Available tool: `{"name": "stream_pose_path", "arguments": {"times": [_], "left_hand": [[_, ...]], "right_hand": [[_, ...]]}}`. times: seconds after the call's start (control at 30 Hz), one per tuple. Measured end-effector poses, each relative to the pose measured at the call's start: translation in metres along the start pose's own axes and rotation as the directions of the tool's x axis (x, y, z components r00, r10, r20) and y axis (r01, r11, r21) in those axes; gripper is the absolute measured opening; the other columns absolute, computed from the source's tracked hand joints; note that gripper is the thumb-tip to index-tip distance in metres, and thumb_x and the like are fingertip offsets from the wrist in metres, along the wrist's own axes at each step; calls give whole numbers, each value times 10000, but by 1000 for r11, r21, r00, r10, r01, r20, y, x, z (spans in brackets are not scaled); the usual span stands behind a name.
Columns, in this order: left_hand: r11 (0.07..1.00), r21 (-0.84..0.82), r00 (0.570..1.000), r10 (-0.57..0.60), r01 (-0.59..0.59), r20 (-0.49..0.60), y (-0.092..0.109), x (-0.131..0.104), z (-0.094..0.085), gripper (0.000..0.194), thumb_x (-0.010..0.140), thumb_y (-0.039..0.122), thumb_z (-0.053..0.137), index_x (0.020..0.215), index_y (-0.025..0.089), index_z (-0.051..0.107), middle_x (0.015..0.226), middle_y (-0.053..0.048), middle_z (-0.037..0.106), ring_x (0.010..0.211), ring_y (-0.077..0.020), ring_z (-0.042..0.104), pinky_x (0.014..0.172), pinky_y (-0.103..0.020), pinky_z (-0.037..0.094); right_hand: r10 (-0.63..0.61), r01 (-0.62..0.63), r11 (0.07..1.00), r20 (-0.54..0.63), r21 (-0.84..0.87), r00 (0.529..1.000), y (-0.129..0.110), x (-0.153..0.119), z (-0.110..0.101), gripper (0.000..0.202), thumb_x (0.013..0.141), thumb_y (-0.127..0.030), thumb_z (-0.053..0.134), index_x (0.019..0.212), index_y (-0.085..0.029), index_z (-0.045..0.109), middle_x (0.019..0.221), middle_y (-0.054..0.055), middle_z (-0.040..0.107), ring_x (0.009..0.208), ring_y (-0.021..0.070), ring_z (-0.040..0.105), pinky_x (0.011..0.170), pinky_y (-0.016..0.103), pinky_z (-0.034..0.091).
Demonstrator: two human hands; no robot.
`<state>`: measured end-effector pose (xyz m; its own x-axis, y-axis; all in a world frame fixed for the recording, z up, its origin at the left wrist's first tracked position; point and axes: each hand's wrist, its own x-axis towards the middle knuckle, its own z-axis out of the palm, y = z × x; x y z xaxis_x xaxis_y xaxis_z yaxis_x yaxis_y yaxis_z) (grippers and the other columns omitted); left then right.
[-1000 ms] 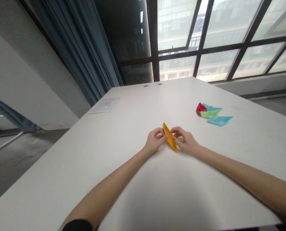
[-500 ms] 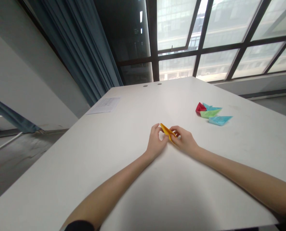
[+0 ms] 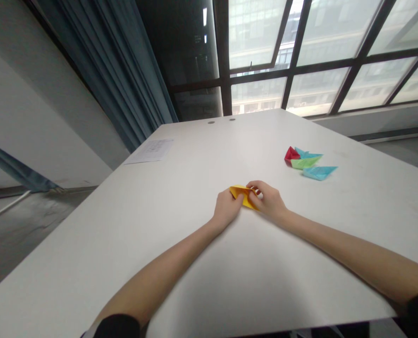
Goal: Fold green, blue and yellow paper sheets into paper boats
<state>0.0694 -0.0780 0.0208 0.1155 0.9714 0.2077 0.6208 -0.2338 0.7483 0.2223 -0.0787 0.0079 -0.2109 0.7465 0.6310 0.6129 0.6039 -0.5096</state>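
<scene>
A folded piece of yellow paper (image 3: 246, 195) is held between both hands, just above the middle of the white table. My left hand (image 3: 227, 205) is closed on its left end, the thumb pressed on the near face. On the right end, my right hand (image 3: 268, 199) pinches the paper with thumb and fingers, the index finger arched over the top edge. The paper's broad face shows toward me, with an opening or fold along its upper side. Parts of both ends are hidden by the fingers.
Beyond my right hand lie folded paper boats: a red one (image 3: 291, 156), a green one (image 3: 305, 162), a blue one (image 3: 309, 154) behind it and another blue one (image 3: 320, 172) nearer. A printed sheet (image 3: 150, 151) rests at the table's left edge. Windows and a curtain (image 3: 124, 61) stand behind.
The yellow paper has turned so its broad face shows instead of a narrow edge. My left hand has closed onto its left end; its fingers were more spread before.
</scene>
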Motion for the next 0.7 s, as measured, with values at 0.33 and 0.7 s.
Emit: {"name": "stream_pose_path", "arguments": {"times": [0.33, 0.7], "left_hand": [[1000, -16, 1000, 24, -24, -18, -6, 2, 6, 211, 759, 266, 455, 761, 165, 640, 736, -45, 654, 705, -187, 580, 585, -251, 389], [997, -59, 998, 57, -57, -10, -11, 7, -1, 195, 710, 161, 475, 769, 168, 661, 706, -27, 656, 679, -172, 566, 615, -245, 395]], "right_hand": [[-81, 80, 996, 10, 49, 997, -7, 0, -1, 193, 728, -117, 442, 866, -221, 529, 843, 34, 607, 761, 158, 572, 707, 291, 488], [265, -232, 926, -74, 298, 962, 2, 6, -4, 173, 674, -143, 457, 806, -201, 553, 858, 35, 611, 819, 174, 579, 673, 311, 512]]}}
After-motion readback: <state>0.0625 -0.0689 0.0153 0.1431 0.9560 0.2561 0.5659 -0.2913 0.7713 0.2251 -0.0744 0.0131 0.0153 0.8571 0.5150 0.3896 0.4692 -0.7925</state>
